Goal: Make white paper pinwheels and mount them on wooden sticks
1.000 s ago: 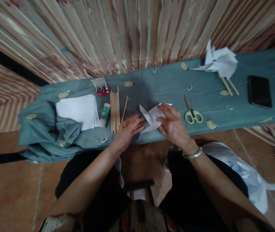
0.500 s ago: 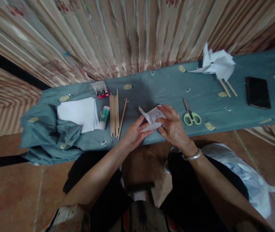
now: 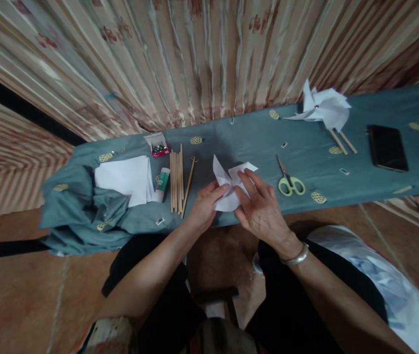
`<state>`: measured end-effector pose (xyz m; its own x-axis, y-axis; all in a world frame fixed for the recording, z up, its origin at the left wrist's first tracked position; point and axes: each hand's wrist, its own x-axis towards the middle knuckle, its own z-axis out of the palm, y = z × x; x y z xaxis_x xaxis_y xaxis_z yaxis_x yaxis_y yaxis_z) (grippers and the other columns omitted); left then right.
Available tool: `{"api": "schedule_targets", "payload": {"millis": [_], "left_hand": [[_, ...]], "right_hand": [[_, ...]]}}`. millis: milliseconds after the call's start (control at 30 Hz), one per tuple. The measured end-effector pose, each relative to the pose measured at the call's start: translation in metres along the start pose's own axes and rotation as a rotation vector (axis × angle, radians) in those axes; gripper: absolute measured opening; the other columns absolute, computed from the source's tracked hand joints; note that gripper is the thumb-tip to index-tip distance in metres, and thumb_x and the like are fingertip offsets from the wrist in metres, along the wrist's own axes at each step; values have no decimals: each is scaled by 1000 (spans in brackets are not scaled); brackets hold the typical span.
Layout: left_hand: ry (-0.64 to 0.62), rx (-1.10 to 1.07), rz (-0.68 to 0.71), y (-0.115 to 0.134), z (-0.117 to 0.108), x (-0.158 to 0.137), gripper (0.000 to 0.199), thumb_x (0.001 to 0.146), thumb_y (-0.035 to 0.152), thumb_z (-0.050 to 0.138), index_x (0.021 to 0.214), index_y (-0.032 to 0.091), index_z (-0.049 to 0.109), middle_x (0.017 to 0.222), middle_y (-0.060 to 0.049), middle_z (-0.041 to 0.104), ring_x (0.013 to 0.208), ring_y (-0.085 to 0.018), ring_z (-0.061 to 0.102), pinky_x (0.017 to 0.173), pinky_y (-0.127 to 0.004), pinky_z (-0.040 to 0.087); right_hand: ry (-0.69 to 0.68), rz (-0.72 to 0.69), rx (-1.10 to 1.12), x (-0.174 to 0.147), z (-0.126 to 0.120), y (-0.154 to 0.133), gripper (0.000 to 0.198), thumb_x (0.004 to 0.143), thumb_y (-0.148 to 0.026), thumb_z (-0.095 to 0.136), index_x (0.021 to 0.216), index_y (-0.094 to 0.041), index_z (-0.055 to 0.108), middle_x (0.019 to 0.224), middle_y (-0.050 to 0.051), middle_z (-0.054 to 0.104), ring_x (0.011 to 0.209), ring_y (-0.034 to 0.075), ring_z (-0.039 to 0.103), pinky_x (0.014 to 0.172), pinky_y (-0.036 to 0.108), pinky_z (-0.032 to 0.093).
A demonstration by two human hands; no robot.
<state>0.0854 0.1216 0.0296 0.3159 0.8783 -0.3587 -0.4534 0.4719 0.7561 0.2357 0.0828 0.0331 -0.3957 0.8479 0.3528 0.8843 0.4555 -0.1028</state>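
A white paper pinwheel (image 3: pixel 227 199) with its blades partly curled is held over the near edge of the cloth-covered table. My left hand (image 3: pixel 205 206) grips its left side, the thumb pressed on the paper near the centre. On the right side, my right hand (image 3: pixel 263 211) holds the paper with bent fingers over a blade; part of the grip is hidden. To the left lie a bundle of thin wooden sticks (image 3: pixel 176 182) and one separate stick (image 3: pixel 188 189). Scissors with green handles (image 3: pixel 290 184) lie right of my right hand.
A glue stick (image 3: pixel 162 185), a stack of white paper (image 3: pixel 123 179) and an open box of metal pins (image 3: pixel 158 145) lie at left. Finished-looking pinwheels on sticks (image 3: pixel 327 110) and a black phone (image 3: pixel 387 147) lie at right. A plastic bag (image 3: pixel 372 275) is beside my leg.
The pinwheel has been turned and opened flatter, one blade now pointing up. My left thumb has come onto its middle, and my right fingers have shifted over the paper.
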Motion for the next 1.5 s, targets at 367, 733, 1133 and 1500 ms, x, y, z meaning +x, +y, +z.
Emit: {"api": "schedule_targets", "payload": {"millis": [367,733,1133,1500], "left_hand": [[-88,56,64,13,-2,-6,44,64,39,79,99,13,71,90,-7,74,81,-20,67,76,-30,48],[-107,107,108,33,-2,-16,49,51,27,86,95,13,70,88,-6,75,75,-19,68,73,-30,50],[115,83,202,33,-2,-22,39,46,30,89,77,12,73,74,-5,74,62,-15,65,65,-28,51],[151,23,201,34,-4,-23,35,46,29,88,72,13,71,69,-3,72,59,-14,63,64,-27,49]], "right_hand": [[19,34,10,-3,-13,-13,55,87,-26,49,139,-10,39,153,22,34,145,35,21,104,51,32],[97,26,-59,3,-30,-28,54,86,-26,51,137,-13,41,153,23,35,145,36,24,101,52,34],[83,-13,-69,6,-32,-45,53,88,-26,51,138,-11,42,154,25,32,146,36,21,102,52,33],[222,-24,19,8,-31,-46,47,90,-34,54,133,-15,47,150,23,38,144,37,27,101,55,37]]}}
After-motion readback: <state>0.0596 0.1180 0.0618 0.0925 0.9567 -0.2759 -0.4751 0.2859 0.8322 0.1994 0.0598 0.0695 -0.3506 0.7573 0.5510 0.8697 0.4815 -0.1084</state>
